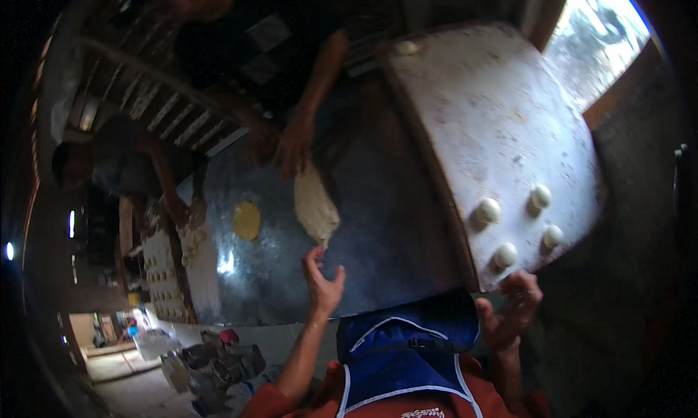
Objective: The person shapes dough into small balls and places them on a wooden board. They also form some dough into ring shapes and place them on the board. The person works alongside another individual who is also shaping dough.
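On the dark metal worktop (pixel 385 251) lies a long piece of pale dough (pixel 315 203), narrowing to a thin tip at its near end. My left hand (pixel 324 287) reaches to that tip, thumb spread from the fingers; whether the fingertips touch it I cannot tell. A co-worker's hand (pixel 294 145) rests at the dough's far end. My right hand (pixel 509 312) is by the near edge of a floured board (pixel 502 127), its fingers bent, the thumb apart, and nothing seen in it. Just beyond it sit several small dough balls, the closest one (pixel 504 255) near my fingers.
Left of the long dough lies a flat yellow round (pixel 246 221). Another person (pixel 127 160) works at the far left beside a tray of small dough pieces (pixel 163 276). A lone dough ball (pixel 407 48) sits at the board's far corner. Cluttered containers (pixel 214 367) stand below the worktop.
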`<state>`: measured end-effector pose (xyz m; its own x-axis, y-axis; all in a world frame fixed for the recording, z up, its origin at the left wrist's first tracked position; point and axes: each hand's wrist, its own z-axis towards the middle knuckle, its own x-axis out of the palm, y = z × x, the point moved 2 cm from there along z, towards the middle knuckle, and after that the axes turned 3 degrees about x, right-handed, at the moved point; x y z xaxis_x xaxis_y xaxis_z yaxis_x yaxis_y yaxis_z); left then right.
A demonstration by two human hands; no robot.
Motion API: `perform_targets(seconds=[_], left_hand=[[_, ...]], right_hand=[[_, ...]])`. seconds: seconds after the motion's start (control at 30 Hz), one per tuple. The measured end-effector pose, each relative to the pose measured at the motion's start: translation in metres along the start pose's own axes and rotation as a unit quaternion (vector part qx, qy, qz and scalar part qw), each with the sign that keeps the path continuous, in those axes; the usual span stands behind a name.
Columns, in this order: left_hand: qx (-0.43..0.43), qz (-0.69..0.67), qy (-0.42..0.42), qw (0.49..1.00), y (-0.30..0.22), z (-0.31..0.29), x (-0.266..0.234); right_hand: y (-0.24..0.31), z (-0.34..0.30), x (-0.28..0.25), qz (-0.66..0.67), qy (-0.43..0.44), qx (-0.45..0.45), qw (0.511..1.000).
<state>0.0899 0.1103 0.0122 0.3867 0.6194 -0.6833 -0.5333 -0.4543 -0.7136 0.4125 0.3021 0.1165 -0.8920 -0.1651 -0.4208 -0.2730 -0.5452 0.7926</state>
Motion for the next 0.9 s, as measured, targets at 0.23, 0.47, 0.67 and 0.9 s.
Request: perform_targets(seconds=[0.23, 0.47, 0.67, 0.9], left_hand=[[0.063, 0.0, -0.005, 0.998, 0.09, 0.064, -0.022], [0.011, -0.069, -0.056, 0.996, 0.037, -0.001, -0.038], [-0.34, -0.445, 0.137, 0.817, 0.102, -0.008, -0.034], [-0.423, -0.813, 0.306, 0.257, 0.089, 0.052, 0.077]], right_hand=[[0.028, -0.02, 0.195, 0.221, 0.386, 0.224, 0.867], [0.006, -0.028, 0.382, 0.43, 0.48, 0.516, 0.565], [0.011, -0.045, 0.357, 0.061, 0.481, 0.266, 0.833], [0.095, -0.056, 0.277, -0.165, 0.449, 0.083, 0.874]])
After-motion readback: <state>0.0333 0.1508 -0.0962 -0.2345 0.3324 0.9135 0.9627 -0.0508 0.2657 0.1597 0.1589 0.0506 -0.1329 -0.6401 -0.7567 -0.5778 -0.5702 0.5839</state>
